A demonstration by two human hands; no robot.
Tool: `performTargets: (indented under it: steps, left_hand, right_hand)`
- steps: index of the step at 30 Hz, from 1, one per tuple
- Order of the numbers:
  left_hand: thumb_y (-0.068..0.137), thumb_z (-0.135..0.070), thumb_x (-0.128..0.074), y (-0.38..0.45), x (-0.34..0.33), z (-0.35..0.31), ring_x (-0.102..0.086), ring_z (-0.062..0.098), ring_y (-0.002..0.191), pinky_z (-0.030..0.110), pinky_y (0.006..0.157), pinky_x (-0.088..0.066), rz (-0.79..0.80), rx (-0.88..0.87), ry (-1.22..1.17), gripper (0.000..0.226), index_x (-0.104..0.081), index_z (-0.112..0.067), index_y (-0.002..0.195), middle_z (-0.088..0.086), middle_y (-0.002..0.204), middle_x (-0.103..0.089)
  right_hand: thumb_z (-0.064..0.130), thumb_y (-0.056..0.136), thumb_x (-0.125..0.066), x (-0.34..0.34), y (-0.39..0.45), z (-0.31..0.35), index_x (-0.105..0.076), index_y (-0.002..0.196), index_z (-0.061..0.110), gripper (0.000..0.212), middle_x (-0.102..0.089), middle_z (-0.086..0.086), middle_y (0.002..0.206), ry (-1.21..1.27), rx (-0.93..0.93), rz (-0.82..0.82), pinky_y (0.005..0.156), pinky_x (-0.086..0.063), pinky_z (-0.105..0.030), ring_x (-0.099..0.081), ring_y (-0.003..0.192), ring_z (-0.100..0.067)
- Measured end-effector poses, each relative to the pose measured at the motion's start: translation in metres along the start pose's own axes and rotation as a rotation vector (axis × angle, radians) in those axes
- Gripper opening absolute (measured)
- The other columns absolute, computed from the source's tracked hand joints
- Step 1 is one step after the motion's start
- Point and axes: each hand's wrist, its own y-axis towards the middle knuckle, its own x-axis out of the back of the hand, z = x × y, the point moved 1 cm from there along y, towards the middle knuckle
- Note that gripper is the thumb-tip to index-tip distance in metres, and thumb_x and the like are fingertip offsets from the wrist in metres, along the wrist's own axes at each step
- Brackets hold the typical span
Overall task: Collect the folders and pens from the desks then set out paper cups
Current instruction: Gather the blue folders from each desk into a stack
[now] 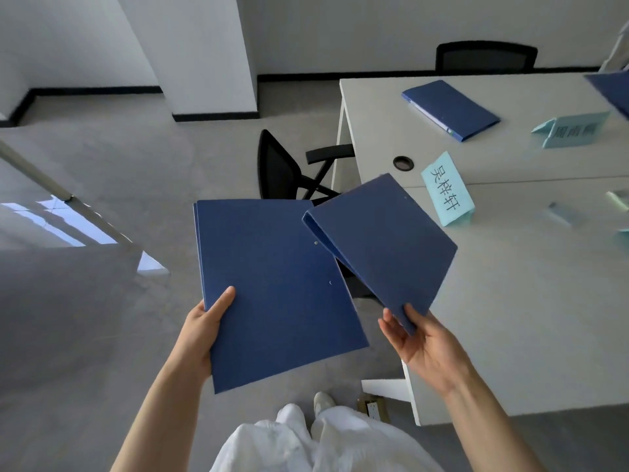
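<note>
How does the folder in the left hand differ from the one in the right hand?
The left-hand folder lies nearly flat and square to the camera; the right-hand folder is tilted and turned diagonally. The left hand grips its folder's side edge; the right hand pinches its folder's lower corner, and it overlaps the left-hand folder's edge. Both are dark blue.

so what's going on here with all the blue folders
A person is collecting folders from the desks. The left hand grips one blue folder by its near edge, and the right hand pinches a second folder by its corner, both held up in the air beside the desk. Another blue folder lies on the far desk, not yet picked up, near two pale blue name cards. No paper cups are in view.
</note>
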Motion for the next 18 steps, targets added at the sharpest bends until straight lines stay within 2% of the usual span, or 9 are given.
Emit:
performTargets:
  steps: [1,3,6,10,15,18]
  left_hand:
    - [0.09,-0.039,-0.064,-0.001,0.0,-0.001,-0.074,0.025,0.079,0.035,0.062,-0.059,-0.009,0.0,-0.006,0.037,-0.064,-0.011,0.115,0.007,0.094,-0.077]
    - [0.091,-0.042,-0.061,-0.003,0.001,-0.003,-0.074,0.023,0.074,0.033,0.058,-0.059,-0.03,-0.002,-0.017,0.036,-0.065,-0.012,0.111,0.005,0.089,-0.077]
    - [0.093,-0.047,-0.055,-0.007,0.001,-0.007,-0.074,0.019,0.068,0.029,0.05,-0.058,-0.059,0.0,-0.029,0.037,-0.067,-0.014,0.105,0.002,0.082,-0.077]
    - [0.093,-0.051,-0.051,-0.01,0.005,-0.01,-0.074,0.019,0.071,0.028,0.05,-0.057,-0.097,-0.01,-0.045,0.043,-0.066,-0.014,0.107,0.001,0.086,-0.078]
    - [0.092,-0.055,-0.051,-0.008,0.015,-0.013,-0.075,0.024,0.08,0.031,0.058,-0.058,-0.139,0.002,-0.033,0.051,-0.066,-0.012,0.114,0.006,0.096,-0.077]
    - [0.09,-0.056,-0.052,0.001,0.026,-0.02,-0.075,0.02,0.072,0.032,0.061,-0.055,-0.171,0.003,-0.042,0.048,-0.067,-0.014,0.107,0.002,0.087,-0.078]
  right_hand:
    - [0.009,0.08,-0.064,-0.004,0.0,0.002,-0.06,0.118,0.011,0.038,-0.072,-0.015,0.097,-0.114,-0.02,0.023,0.066,-0.061,-0.038,-0.073,0.075,-0.027]
    - [0.011,0.086,-0.051,-0.011,0.002,0.01,-0.059,0.117,0.011,0.032,-0.071,-0.015,0.095,-0.336,-0.053,0.074,0.064,-0.061,-0.037,-0.071,0.071,-0.026]
    - [0.008,0.086,-0.051,-0.023,0.01,0.025,-0.06,0.117,0.011,0.032,-0.07,-0.016,0.103,-0.591,-0.127,0.156,0.064,-0.06,-0.039,-0.07,0.076,-0.03]
    - [0.005,0.087,-0.052,-0.039,0.027,0.04,-0.056,0.126,0.01,0.039,-0.067,-0.013,0.119,-0.851,-0.23,0.26,0.068,-0.059,-0.042,-0.067,0.094,-0.035]
    - [0.006,0.09,-0.056,-0.068,0.05,0.036,-0.055,0.126,0.007,0.036,-0.068,-0.014,0.117,-1.019,-0.365,0.418,0.07,-0.059,-0.041,-0.068,0.093,-0.033]
    - [0.009,0.092,-0.055,-0.091,0.073,0.02,-0.052,0.124,0.007,0.032,-0.068,-0.016,0.115,-1.208,-0.345,0.461,0.072,-0.058,-0.044,-0.065,0.095,-0.046]
